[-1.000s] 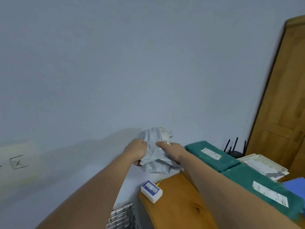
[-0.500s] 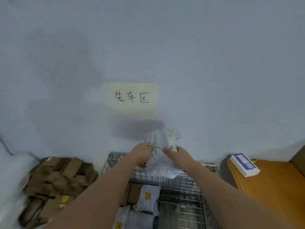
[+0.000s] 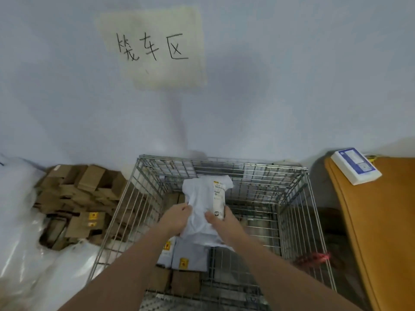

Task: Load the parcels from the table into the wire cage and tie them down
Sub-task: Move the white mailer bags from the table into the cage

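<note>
Both the left hand (image 3: pixel 177 218) and right hand (image 3: pixel 221 223) have fingers curled round a soft white parcel (image 3: pixel 203 205) held above the wire cage (image 3: pixel 292 176); its slack wrapper could slip free and snag the cage rim.

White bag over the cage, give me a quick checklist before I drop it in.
1. Both hands grip the bag, left hand, right hand: ok.
2. Bag is above the open cage: ok.
3. Free floor in the cage, right half: ok.
4. Parcels already inside lie flat: ok.
5. Tie-down within reach: cannot tell.
</note>
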The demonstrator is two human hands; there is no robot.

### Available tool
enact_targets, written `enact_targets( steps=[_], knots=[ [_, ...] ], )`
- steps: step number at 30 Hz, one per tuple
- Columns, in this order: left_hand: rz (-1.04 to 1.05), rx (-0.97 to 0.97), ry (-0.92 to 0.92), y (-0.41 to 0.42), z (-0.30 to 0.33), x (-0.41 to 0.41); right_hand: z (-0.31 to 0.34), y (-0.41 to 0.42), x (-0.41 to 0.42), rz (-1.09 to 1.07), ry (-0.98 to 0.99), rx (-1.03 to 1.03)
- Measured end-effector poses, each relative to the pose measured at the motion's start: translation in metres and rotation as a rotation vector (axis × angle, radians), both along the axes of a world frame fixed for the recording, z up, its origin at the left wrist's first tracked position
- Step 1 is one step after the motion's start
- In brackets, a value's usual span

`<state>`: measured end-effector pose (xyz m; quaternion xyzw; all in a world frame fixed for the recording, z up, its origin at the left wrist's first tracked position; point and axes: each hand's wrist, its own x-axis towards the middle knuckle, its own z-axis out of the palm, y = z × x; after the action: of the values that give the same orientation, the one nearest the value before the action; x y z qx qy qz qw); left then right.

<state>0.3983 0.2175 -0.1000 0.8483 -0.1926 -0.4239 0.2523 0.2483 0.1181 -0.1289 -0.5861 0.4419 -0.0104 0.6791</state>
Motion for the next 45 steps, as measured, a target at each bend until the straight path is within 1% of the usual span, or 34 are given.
enact_targets(
  steps=[5, 8, 14, 17, 21, 23, 24, 27, 31, 33, 35, 37, 38, 42, 44, 45],
  knots=[
    [-0.014, 0.039, 0.075, -0.003, -0.111, -0.016, -0.094, 0.005, -0.013, -0.095, 0.027, 0.082],
    [-0.029, 0.05, 0.119, -0.004, -0.19, -0.025, -0.16, 0.003, -0.019, -0.107, 0.123, 0.085],
    [-0.042, 0.122, 0.15, 0.012, -0.34, -0.038, -0.295, 0.009, -0.031, -0.108, 0.284, 0.087],
    [-0.021, 0.161, 0.252, 0.031, -0.409, -0.042, -0.358, 0.022, -0.04, -0.077, 0.383, 0.117],
    [0.049, 0.179, 0.536, 0.042, -0.477, -0.037, -0.428, 0.034, -0.044, 0.026, 0.479, 0.148],
    [0.025, 0.169, 0.558, 0.045, -0.503, -0.034, -0.457, 0.036, -0.044, 0.068, 0.482, 0.15],
    [-0.002, 0.174, 0.537, 0.045, -0.515, -0.033, -0.47, 0.037, -0.044, 0.098, 0.484, 0.145],
    [-0.084, 0.192, 0.49, 0.05, -0.543, -0.039, -0.499, 0.044, -0.052, 0.192, 0.516, 0.133],
    [-0.144, 0.279, 0.393, 0.075, -0.559, -0.063, -0.513, 0.06, -0.067, 0.318, 0.561, 0.168],
    [-0.119, 0.285, 0.413, 0.087, -0.565, -0.075, -0.517, 0.066, -0.073, 0.38, 0.628, 0.109],
    [-0.065, 0.258, 0.413, 0.098, -0.575, -0.082, -0.522, 0.071, -0.076, 0.399, 0.591, 0.116],
    [-0.065, 0.24, 0.409, 0.105, -0.581, -0.083, -0.523, 0.073, -0.076, 0.422, 0.568, 0.112],
    [-0.099, 0.226, 0.397, 0.107, -0.581, -0.081, -0.521, 0.073, -0.077, 0.417, 0.562, 0.104],
    [-0.25, 0.264, 0.333, 0.091, -0.545, -0.075, -0.495, 0.064, -0.079, 0.448, 0.573, 0.052],
    [-0.41, 0.322, 0.216, 0.078, -0.512, -0.061, -0.468, 0.05, -0.077, 0.48, 0.646, -0.022],
    [-0.483, 0.333, 0.187, 0.071, -0.495, -0.052, -0.452, 0.04, -0.074, 0.506, 0.688, -0.078]
  ],
)
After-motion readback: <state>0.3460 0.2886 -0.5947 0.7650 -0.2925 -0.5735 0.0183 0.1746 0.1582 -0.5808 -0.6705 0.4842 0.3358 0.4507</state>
